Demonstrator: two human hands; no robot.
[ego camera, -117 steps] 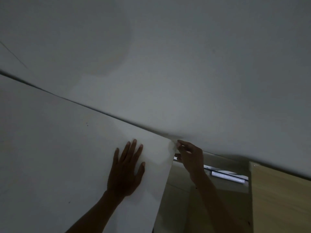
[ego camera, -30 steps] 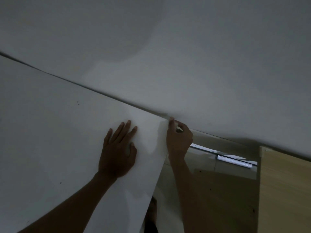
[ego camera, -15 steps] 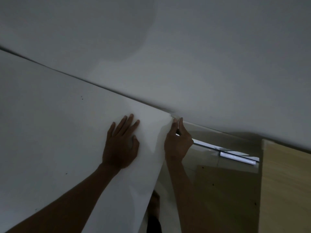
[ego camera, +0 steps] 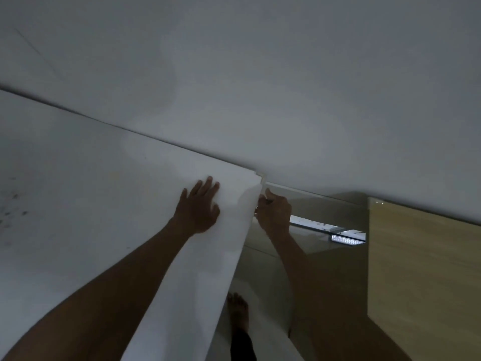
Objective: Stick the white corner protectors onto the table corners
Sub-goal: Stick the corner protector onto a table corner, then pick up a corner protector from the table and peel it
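Observation:
A white table [ego camera: 91, 199] fills the left half of the dim view, its far right corner against a white wall. A white corner protector [ego camera: 261, 177] sits on that corner. My left hand [ego camera: 199, 207] lies flat on the tabletop just left of the corner, fingers spread. My right hand [ego camera: 273, 212] is at the table's right edge just below the protector, fingers curled against the edge. Whether it grips anything is not clear.
The white wall [ego camera: 286, 87] runs right behind the table. A light wooden cabinet [ego camera: 421, 277] stands at the right. Between table and cabinet is a narrow floor gap with my bare foot [ego camera: 238, 312] and a bright strip [ego camera: 347, 239].
My right hand has slid down from the corner tip to the table's side edge, leaving the protector exposed on the corner. My left hand stays flat on the top.

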